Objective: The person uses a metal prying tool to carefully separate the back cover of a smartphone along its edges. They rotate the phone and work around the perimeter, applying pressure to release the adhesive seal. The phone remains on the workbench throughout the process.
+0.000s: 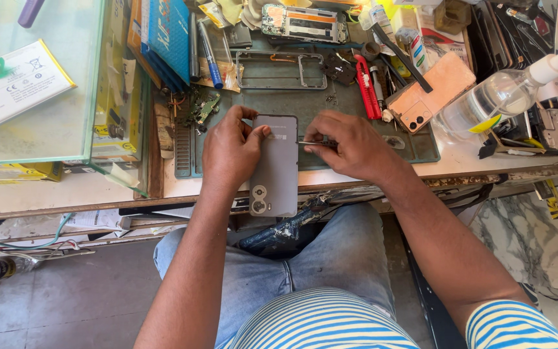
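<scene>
Denim-clad knees and a striped shirt fill the near foreground at six o'clock, and just past them runs the worn front edge of the bench [66,194]. A grey phone [274,165] lies face down across that edge, its camera end overhanging toward the lap and its other end resting on the dark green work mat [305,106]. Its long axis runs twelve to six, cameras at six.

The left hand [230,152] grips the phone's left edge, thumb pressed on the back cover near the top, fingers wrapped on it. The right hand [350,145], at three o'clock of the phone, has its fingers pinched together on a thin metal tool [308,143] whose tip meets the phone's right edge.

Open room is scant: a bare strip of mat lies between the hands and the empty phone frame [281,70] at twelve o'clock. Red-handled pliers [367,87] and a pink phone [431,90] crowd the one to two o'clock side, with a clear spray bottle [505,94] farther right. A small green circuit board [203,106] sits at eleven o'clock. A glass case [40,77] bounds the left at ten o'clock. Farthest off, at twelve, rests an opened phone body [305,22] among clutter. Below the bench, grey floor tiles show at seven o'clock.
</scene>
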